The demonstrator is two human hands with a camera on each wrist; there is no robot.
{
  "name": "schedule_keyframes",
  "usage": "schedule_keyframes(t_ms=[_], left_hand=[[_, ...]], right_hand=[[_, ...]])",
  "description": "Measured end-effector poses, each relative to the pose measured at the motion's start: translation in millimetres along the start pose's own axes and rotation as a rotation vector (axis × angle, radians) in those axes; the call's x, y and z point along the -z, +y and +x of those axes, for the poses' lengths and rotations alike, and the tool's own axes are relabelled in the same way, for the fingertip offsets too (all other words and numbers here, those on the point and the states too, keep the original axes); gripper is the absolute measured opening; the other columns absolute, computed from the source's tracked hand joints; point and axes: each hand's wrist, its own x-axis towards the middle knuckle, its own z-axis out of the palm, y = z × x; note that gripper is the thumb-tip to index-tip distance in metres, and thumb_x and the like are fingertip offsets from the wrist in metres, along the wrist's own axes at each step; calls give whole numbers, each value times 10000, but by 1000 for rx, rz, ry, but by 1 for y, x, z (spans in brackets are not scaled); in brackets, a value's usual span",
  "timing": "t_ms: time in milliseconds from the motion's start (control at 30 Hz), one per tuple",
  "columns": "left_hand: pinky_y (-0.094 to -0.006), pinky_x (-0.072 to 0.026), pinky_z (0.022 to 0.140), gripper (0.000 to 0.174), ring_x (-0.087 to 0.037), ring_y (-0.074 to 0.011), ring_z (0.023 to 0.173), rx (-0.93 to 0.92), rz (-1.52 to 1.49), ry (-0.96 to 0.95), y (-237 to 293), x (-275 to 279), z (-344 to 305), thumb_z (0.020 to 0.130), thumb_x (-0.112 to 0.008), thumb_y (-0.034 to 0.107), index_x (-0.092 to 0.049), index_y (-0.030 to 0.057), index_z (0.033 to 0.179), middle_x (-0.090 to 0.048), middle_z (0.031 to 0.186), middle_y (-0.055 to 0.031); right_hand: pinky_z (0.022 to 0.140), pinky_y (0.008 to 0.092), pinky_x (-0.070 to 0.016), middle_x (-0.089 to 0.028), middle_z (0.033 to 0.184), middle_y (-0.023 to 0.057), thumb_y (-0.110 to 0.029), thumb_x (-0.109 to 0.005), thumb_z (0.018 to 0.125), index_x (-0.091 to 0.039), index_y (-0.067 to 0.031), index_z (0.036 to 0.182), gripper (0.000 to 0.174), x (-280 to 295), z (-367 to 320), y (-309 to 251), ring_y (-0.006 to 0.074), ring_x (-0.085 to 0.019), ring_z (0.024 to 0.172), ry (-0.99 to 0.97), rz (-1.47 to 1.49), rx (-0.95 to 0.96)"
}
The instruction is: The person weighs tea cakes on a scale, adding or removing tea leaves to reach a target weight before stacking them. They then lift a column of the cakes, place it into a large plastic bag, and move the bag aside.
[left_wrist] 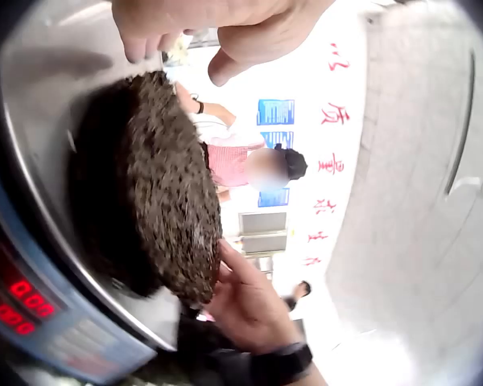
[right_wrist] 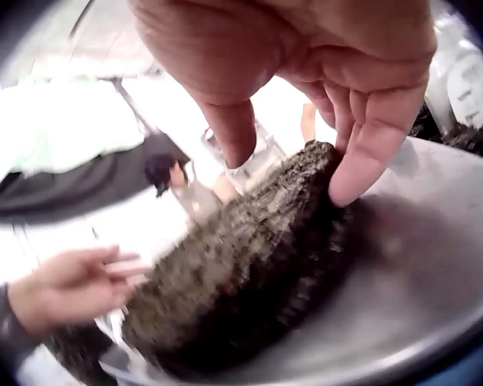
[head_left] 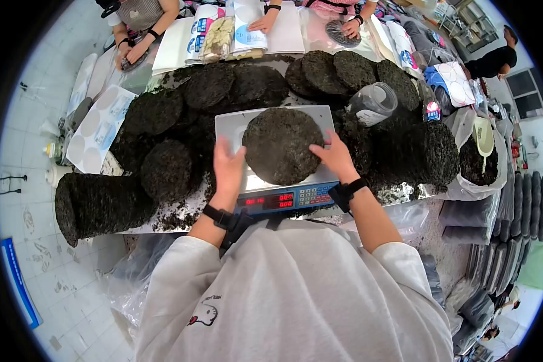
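A thick round cake of dark dried seaweed (head_left: pixel 282 146) lies on the metal pan of a digital scale (head_left: pixel 229 127) in front of the person. My left hand (head_left: pixel 228 169) is beside its left edge, blurred, with fingers extended; the left wrist view shows its thumb and fingers off the cake. On the opposite side, my right hand (head_left: pixel 338 160) has its fingertips at the cake's edge. In the right wrist view, a fingertip (right_wrist: pixel 354 185) meets the side of the cake while the thumb stands over its upper face. Red digits glow on the scale's display (head_left: pixel 271 200).
More seaweed cakes (head_left: pixel 211 84) surround the scale, with tall stacks on their sides at left (head_left: pixel 102 202) and right (head_left: pixel 416 154). A clear plastic jar (head_left: pixel 374 105) leans behind to the right. A lined bin (head_left: pixel 495 172) holds a scoop (head_left: pixel 484 136). Other people work across the table.
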Motion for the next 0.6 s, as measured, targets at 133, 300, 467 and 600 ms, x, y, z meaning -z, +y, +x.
schedule_keyframes(t_ms=[133, 300, 467, 600], left_hand=[[-360, -272, 1090, 565, -352, -284, 1324, -20, -1, 143, 9, 37, -11, 890, -549, 78, -318, -43, 1391, -354, 1434, -196], [-361, -331, 1065, 417, -418, -243, 1283, -179, 130, 114, 110, 105, 12, 946, -456, 118, -431, -23, 1338, -448, 1373, -155], [-337, -365, 1033, 366, -485, -212, 1220, -462, 141, -316, 190, 105, 22, 910, -491, 89, -521, -15, 1260, -532, 1299, -117], [-375, -366, 1041, 545, -443, -304, 1257, -798, 517, -537, 162, 31, 1, 760, -698, 216, -536, 77, 1261, -493, 1342, -128]], right_hand=[[682, 271, -494, -598, 1089, 126, -147, -712, 787, -487, -8, 1279, 559, 40, -26, 23, 130, -587, 765, 239, -315, 175], [678, 244, -501, -593, 1160, 103, -123, -608, 851, -512, -32, 1267, 436, 135, -37, -11, 137, -604, 889, 295, -83, 108], [790, 258, -487, -572, 1190, 106, -86, -560, 886, -510, 1, 1258, 385, 139, -37, -82, 157, -595, 974, 292, 124, 223], [828, 263, -483, -570, 1179, 111, -121, -616, 853, -527, 16, 1232, 412, 87, -12, -62, 158, -583, 982, 169, 224, 191]])
